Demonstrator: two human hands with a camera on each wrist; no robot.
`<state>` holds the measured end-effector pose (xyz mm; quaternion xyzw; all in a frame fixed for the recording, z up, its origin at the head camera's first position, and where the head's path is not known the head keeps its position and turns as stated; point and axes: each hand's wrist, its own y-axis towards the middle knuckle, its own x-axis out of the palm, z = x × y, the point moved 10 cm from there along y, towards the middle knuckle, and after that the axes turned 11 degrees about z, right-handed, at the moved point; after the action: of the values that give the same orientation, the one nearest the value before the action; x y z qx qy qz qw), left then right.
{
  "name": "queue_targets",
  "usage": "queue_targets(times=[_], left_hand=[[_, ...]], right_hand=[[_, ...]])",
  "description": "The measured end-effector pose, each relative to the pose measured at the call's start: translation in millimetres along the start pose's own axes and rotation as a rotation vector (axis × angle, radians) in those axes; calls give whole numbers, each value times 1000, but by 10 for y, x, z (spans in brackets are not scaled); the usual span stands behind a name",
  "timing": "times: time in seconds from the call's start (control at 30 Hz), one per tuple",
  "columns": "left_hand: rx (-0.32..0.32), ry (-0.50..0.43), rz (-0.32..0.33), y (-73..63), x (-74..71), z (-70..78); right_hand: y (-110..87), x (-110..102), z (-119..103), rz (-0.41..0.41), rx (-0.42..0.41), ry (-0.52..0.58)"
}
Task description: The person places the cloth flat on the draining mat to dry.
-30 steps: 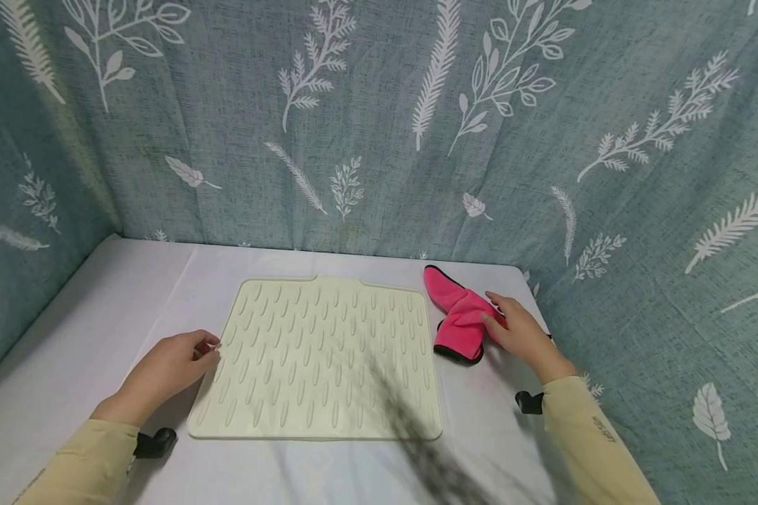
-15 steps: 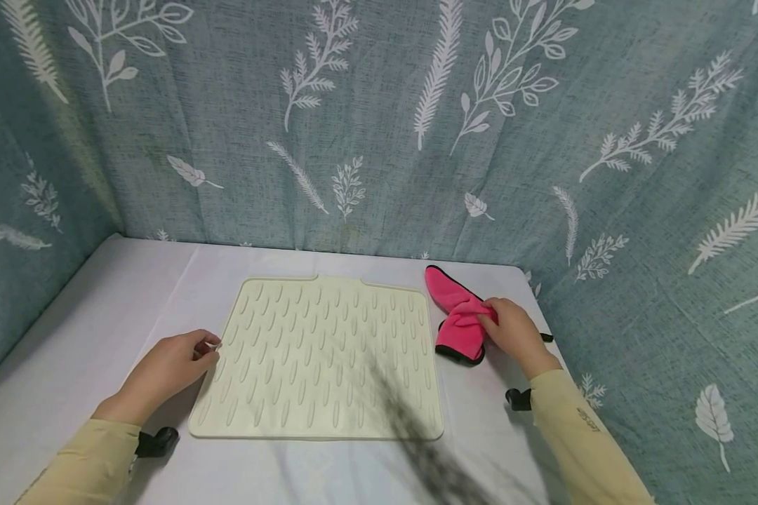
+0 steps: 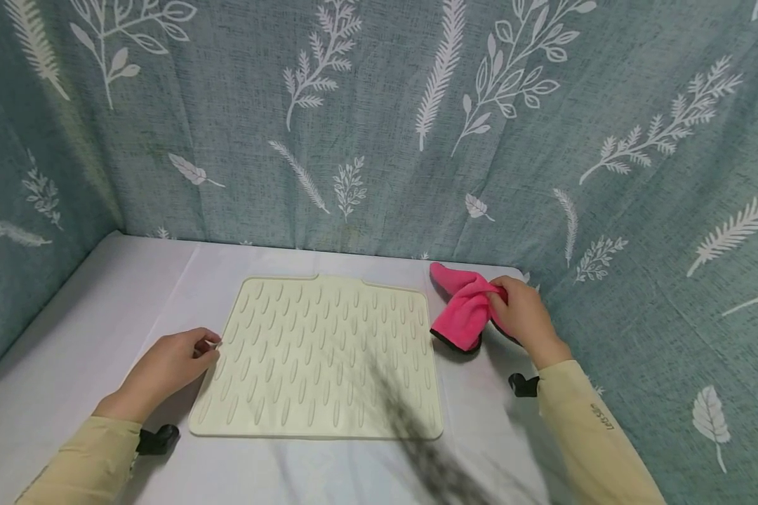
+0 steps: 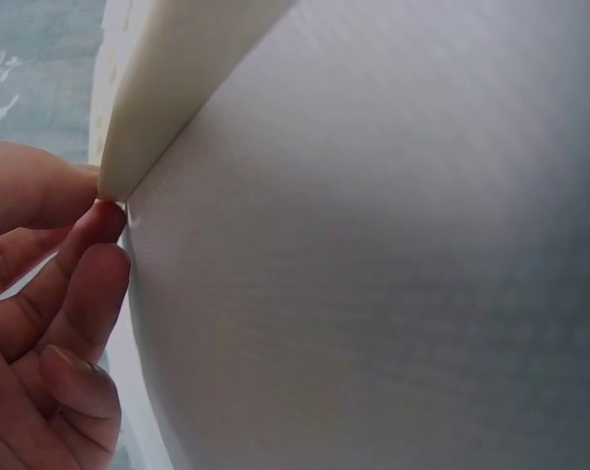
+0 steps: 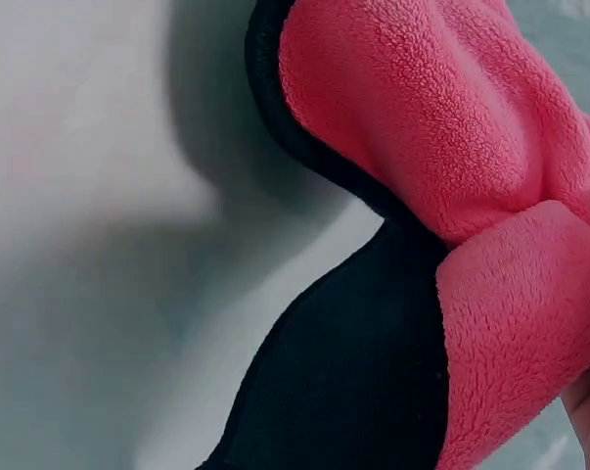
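A cream silicone mat (image 3: 328, 358) with raised drop-shaped ribs lies flat on the white table. My left hand (image 3: 172, 368) is at its left edge; the left wrist view shows the thumb and a fingertip pinching the rim of the mat (image 4: 158, 108), with the other fingers curled below. To the right of the mat, my right hand (image 3: 523, 315) grips a bunched pink plush cloth (image 3: 464, 308) with black edging. Close up in the right wrist view, the cloth (image 5: 402, 98) hangs in folds over the table, and most of that hand is out of frame.
Grey-green curtains (image 3: 379, 140) with white leaf prints enclose the back and sides of the white table (image 3: 158, 280). Black wrist-camera mounts stick out by each sleeve. A dark blurred streak (image 3: 417, 428) crosses the front of the head view.
My right hand has closed its fingers on the pink cloth and pulled it upward, gathering it more tightly and raising its near part. The left hand and the mat have stayed in place.
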<state>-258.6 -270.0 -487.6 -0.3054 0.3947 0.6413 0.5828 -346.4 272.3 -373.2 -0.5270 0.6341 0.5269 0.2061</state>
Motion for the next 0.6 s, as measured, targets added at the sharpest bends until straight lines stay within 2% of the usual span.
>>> queue_targets(times=[0.27,0.6], left_hand=[[-14,-9,-5,-12,7,-21],[-11,-17,-1,-28,-21,-12]], right_hand=[[121,-261,-240,84,-26,29],[169,-411,-740,142,-98,85]])
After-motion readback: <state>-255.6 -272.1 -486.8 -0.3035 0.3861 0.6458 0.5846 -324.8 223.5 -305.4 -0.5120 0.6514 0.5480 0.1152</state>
